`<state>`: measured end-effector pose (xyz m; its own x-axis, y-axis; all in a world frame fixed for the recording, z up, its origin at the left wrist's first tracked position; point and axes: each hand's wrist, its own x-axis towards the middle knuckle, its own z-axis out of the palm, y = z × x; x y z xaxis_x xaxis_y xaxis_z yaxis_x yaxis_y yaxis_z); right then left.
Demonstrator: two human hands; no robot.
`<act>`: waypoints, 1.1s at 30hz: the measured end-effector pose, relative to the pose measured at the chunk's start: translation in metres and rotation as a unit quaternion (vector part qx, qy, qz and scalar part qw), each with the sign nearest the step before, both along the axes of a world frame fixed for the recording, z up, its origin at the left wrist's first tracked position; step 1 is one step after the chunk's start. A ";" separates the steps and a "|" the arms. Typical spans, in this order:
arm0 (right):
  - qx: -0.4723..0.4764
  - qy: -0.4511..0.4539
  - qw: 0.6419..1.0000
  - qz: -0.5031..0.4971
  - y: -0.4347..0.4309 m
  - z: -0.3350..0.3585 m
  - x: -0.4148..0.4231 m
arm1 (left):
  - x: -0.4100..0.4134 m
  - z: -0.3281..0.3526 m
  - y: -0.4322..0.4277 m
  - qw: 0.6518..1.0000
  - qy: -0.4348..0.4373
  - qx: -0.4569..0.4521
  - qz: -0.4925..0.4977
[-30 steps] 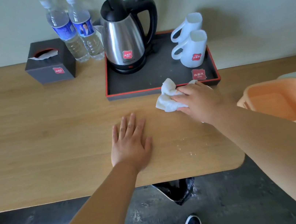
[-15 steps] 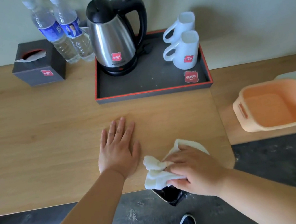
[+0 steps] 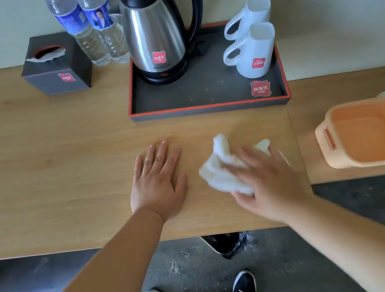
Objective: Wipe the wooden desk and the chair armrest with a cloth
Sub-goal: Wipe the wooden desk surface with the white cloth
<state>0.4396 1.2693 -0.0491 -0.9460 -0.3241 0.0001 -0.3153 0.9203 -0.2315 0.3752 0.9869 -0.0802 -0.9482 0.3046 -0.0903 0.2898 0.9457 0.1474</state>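
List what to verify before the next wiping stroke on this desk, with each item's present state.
1. Contact: right hand presses cloth on the desk: ok.
2. Brace: left hand flat on desk, apart from cloth: ok.
3. Path ahead: tray apart from cloth: ok.
4. Side: orange basin beyond the desk's right end: ok.
5. Next target: chair armrest in view: not ok.
6. Result: dirt left on desk: cannot tell.

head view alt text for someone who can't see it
A person's right hand presses a white cloth on a wooden desk, left hand flat beside it. Behind them, a tray holds a kettle and two mugs.
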 end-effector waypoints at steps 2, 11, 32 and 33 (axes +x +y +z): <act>-0.045 0.012 0.998 0.045 0.000 0.000 0.048 | 0.000 0.001 0.002 1.000 0.002 0.002 -0.003; -0.015 0.054 0.995 -0.079 0.073 0.017 -0.031 | 0.000 0.002 0.002 1.000 0.003 -0.014 0.003; -0.148 0.003 0.976 -0.162 0.042 0.025 0.106 | 0.003 0.003 0.002 1.000 0.013 0.011 0.010; -0.162 -0.013 0.963 -0.215 0.043 0.035 0.088 | 0.003 0.003 0.001 1.000 0.013 0.022 0.013</act>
